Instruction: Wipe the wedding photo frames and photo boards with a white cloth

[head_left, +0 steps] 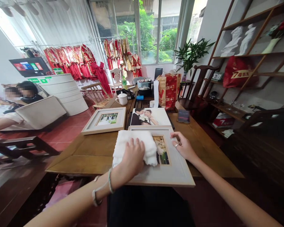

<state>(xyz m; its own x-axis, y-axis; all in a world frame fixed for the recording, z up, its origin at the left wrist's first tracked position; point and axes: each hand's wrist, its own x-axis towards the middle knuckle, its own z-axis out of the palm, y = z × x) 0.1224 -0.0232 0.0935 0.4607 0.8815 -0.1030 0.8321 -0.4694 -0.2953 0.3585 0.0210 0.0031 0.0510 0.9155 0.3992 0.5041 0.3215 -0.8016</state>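
A white cloth (148, 142) with a scalloped edge lies spread over the left part of a light picture frame (180, 167). My left hand (133, 156) presses down on the cloth, its fingers bent over it. Part of the photo (164, 151) inside the frame shows beside the cloth; the rest is covered. At the frame's upper right side, my right hand (182, 145) grips the edge with bent fingers, a ring on one of them. The frame's near edge sticks out past the table's front edge, above my lap.
On the wooden table (92, 151) another framed photo (105, 119) lies at the left, and a couple's portrait print (151, 117) lies behind my frame. Farther back stand a white lidded cup (122, 99), a red-and-tan bag (169, 91) and a small dark block (183, 116). Two people sit at left.
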